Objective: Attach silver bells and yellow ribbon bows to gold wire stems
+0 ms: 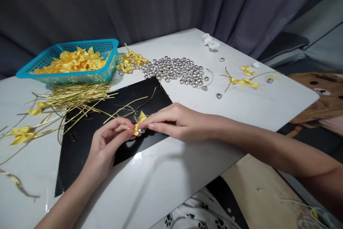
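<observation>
Left hand (105, 147): thumb and fingers pinched on the yellow bow (142, 117).
Right hand (184, 122): index fingertip at the bow; cannot tell whether it grips.
Bow: between both hands, over the black mat (80, 157).
Silver bead (142, 131): by right index fingertip.

1. The bow (142, 117) over the plain black mat (80, 157) is yellow; the bead (141, 131) against it, silver.
2. The basket (112, 66) is turquoise with a lattice pattern, its heaped bows (77, 61) yellow.
3. The cords (77, 95) are metallic gold.
4. The pile of beads (175, 69) is silver.
5. The table (160, 175) is glossy white.
6. The curtain (160, 4) is dark purplish grey.
7. The brown fabric (301, 82) bears a bear motif with dark eyes and white muzzle.
8. The cloth (197, 213) below is white with black paw prints.
</observation>
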`<state>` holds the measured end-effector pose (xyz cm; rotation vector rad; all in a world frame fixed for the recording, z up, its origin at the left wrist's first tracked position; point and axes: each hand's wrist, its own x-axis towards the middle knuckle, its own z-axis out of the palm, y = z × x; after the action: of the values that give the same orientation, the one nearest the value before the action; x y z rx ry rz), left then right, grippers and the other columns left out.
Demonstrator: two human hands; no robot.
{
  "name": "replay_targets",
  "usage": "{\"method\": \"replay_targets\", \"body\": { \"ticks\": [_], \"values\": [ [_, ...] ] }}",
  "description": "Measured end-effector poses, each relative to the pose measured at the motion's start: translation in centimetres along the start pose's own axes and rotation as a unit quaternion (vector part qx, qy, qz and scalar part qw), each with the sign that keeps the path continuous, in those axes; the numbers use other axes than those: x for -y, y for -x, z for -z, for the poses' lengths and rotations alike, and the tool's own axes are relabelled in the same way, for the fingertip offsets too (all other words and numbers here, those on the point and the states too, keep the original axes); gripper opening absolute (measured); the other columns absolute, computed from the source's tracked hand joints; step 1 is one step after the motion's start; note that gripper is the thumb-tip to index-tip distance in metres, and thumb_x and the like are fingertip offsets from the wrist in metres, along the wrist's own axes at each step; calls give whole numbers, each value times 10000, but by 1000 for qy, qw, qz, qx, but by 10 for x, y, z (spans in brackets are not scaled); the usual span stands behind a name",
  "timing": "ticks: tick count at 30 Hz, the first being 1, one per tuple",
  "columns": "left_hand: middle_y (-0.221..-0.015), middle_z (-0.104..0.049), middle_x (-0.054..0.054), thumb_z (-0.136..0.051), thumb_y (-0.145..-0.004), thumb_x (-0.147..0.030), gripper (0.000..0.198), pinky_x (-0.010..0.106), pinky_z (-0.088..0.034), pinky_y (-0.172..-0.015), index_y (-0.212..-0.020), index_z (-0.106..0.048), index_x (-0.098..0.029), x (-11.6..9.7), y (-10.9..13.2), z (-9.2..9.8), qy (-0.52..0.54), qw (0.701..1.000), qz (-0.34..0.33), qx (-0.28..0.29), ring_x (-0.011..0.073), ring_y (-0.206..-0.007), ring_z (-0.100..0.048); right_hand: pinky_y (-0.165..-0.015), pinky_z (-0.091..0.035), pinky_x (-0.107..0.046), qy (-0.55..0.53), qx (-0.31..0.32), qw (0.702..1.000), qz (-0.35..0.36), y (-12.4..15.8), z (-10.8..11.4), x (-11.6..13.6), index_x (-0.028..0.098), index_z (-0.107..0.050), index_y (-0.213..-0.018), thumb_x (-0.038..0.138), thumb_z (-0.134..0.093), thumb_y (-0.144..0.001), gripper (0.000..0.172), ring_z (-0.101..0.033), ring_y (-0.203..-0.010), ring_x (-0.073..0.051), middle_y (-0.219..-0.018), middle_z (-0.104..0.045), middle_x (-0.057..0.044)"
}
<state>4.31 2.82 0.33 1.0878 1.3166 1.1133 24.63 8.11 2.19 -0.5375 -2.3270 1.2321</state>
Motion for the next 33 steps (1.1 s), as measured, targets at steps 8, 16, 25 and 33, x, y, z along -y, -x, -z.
{"method": "replay_targets", "body": {
  "ticks": [8, 16, 25, 33],
  "values": [
    [-632, -688, -21, -793, -630, -309, 175, 161, -488, -599, -777, -724, -243, 1, -2, -1, -2, 1000, 15, -11, 115, -596, -624, -832, -455, -220, 30, 61, 998, -18, 0, 9, 5, 119, -630, -1136, 159, -432, -937, 283, -636, -953, -108, -1122, -686, -66],
    [-705, -725, -14, -819, -609, -334, 210, 125, -487, -607, -775, -746, -228, 3, -6, 1, -17, 999, 43, -29, 95, -635, -633, -802, -455, -242, 69, -79, 994, -27, -1, 11, 1, 84, -642, -1067, 183, -422, -932, 276, -630, -914, -127, -1026, -698, -92],
    [-685, -706, -21, -832, -574, -322, 222, 113, -496, -574, -751, -735, -228, 0, -7, -1, 3, 999, 47, -22, 84, -604, -615, -687, -398, -233, 116, -70, 990, -47, 0, 3, 2, 132, -482, -1204, 191, -389, -945, 282, -604, -768, -122, -881, -693, -29],
    [-742, -719, -13, -802, -602, -290, 97, 110, -499, -600, -661, -750, -232, 2, -5, -1, 2, 1000, 25, -17, 94, -658, -621, -637, -377, -232, 193, -68, 979, 9, 1, -3, -6, 129, -568, -947, 241, -385, -950, 214, -589, -763, -138, -899, -669, -77]
  ]
}}
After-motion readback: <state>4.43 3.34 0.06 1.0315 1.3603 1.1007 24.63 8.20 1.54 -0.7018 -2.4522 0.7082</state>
